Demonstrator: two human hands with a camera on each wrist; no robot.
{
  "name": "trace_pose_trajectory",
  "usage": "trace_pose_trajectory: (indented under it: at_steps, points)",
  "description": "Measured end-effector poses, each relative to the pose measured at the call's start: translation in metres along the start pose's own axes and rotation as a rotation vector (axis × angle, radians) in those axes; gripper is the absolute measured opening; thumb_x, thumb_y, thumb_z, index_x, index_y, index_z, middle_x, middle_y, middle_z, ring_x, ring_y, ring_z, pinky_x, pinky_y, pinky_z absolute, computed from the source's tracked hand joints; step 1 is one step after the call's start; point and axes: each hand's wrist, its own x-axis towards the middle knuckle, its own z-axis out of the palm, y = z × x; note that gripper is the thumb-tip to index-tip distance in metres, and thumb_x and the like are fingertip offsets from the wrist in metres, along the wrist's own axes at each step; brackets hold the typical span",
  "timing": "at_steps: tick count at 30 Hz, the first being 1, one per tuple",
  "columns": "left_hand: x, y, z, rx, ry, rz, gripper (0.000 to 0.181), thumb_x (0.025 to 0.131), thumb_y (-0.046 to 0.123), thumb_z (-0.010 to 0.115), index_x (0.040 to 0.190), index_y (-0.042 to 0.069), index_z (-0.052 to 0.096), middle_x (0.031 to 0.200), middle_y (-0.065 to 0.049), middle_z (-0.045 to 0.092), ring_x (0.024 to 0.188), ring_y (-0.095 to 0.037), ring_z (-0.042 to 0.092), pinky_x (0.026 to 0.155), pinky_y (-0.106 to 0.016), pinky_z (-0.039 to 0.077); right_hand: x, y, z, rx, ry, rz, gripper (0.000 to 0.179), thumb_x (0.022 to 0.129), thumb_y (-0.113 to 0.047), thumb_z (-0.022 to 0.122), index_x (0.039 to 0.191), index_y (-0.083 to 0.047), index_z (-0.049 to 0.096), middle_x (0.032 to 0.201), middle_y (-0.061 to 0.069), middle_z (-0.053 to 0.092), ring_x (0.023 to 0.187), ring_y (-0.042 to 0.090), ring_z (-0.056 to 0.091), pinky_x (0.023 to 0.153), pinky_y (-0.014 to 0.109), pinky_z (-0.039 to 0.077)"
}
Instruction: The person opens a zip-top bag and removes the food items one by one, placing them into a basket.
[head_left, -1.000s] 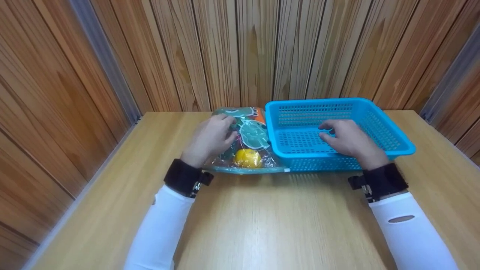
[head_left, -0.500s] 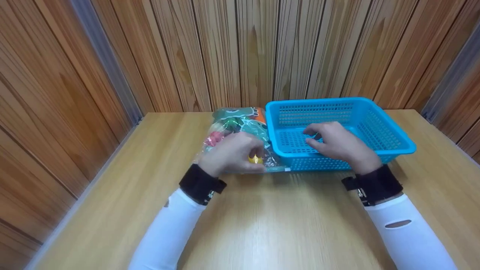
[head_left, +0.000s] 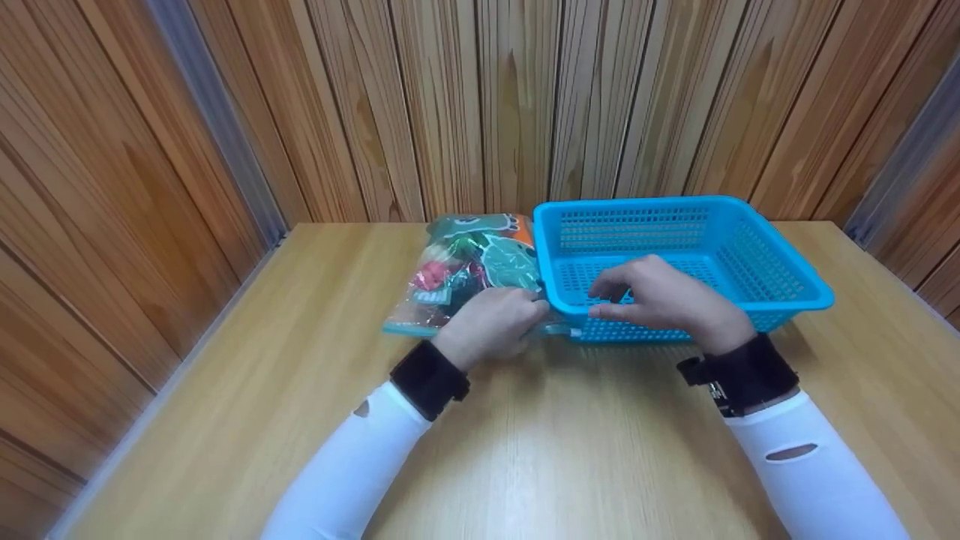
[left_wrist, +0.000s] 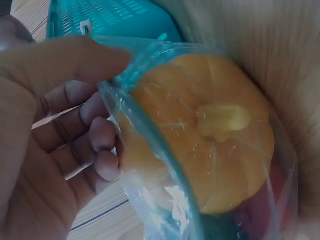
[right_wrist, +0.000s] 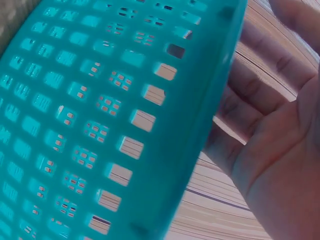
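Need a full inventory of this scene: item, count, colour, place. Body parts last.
Table: 1, light wood tone, foreground
Panelled walls: brown, back and sides
Corner strips: 2, grey, left and right
Plastic bag: 1, clear with green and orange print, on table
Pumpkin-shaped item: 1, orange-yellow, inside bag
Pink item: 1, pink, inside bag; remaining contents uncountable
Basket: 1, blue, right of bag
Wristbands: 2, black, one per wrist
Sleeves: 2, white, one per forearm
Left hand: 1, bare, at bag's edge
Right hand: 1, bare, at basket's near rim
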Motion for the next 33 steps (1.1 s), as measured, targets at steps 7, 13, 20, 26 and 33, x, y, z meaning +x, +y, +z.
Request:
trace_pose_trajectory:
  at_steps: [7, 13, 20, 26, 33]
  points:
    - [-0.002, -0.009, -0.001, -0.128, -0.015, -0.047, 0.018, 0.091, 0.027, 0.073, 0.104, 0.013, 0.073, 0.082, 0.001, 0.071, 0.081, -0.013, 0.069, 0.079, -0.022, 0.056, 0.002, 0.0, 0.006, -0.006, 0.007, -0.052, 0.02, 0.088, -0.025, 0.077, 0.102, -0.011, 0.078, 0.09, 0.001, 0.076, 0.083, 0.016, 0.069, 0.078, 0.043, 0.059]
    - [-0.001, -0.005, -0.006, -0.159, -0.064, -0.078, 0.024, 0.095, 0.028, 0.069, 0.114, 0.014, 0.072, 0.088, -0.001, 0.072, 0.082, -0.014, 0.068, 0.079, -0.025, 0.056, 0.003, 0.001, 0.006, 0.015, -0.007, -0.037, 0.01, 0.088, -0.023, 0.077, 0.094, -0.015, 0.078, 0.084, -0.005, 0.074, 0.076, 0.011, 0.064, 0.071, 0.034, 0.056]
    - [-0.004, -0.001, -0.016, -0.094, -0.087, -0.078, 0.034, 0.094, 0.034, 0.069, 0.123, 0.015, 0.068, 0.093, -0.002, 0.074, 0.085, -0.016, 0.07, 0.083, -0.027, 0.057, 0.003, 0.003, 0.002, -0.005, -0.024, -0.029, 0.009, 0.09, -0.022, 0.075, 0.095, -0.014, 0.077, 0.083, -0.004, 0.072, 0.072, 0.011, 0.06, 0.069, 0.031, 0.053]
    - [-0.007, -0.003, -0.019, -0.049, -0.112, -0.094, 0.024, 0.093, 0.032, 0.071, 0.108, 0.013, 0.071, 0.087, -0.002, 0.072, 0.083, -0.016, 0.07, 0.081, -0.026, 0.058, 0.001, 0.006, -0.001, -0.013, -0.024, 0.022, 0.009, 0.089, -0.02, 0.076, 0.095, -0.013, 0.077, 0.083, -0.001, 0.072, 0.073, 0.014, 0.061, 0.07, 0.034, 0.056]
    - [-0.006, -0.002, -0.018, -0.053, -0.158, -0.102, 0.021, 0.094, 0.025, 0.07, 0.11, 0.013, 0.068, 0.093, -0.003, 0.07, 0.086, -0.017, 0.068, 0.083, -0.028, 0.057, -0.004, 0.01, -0.007, -0.015, -0.044, 0.03, 0.01, 0.091, -0.019, 0.074, 0.097, -0.012, 0.076, 0.085, 0.0, 0.072, 0.074, 0.015, 0.06, 0.071, 0.035, 0.055]
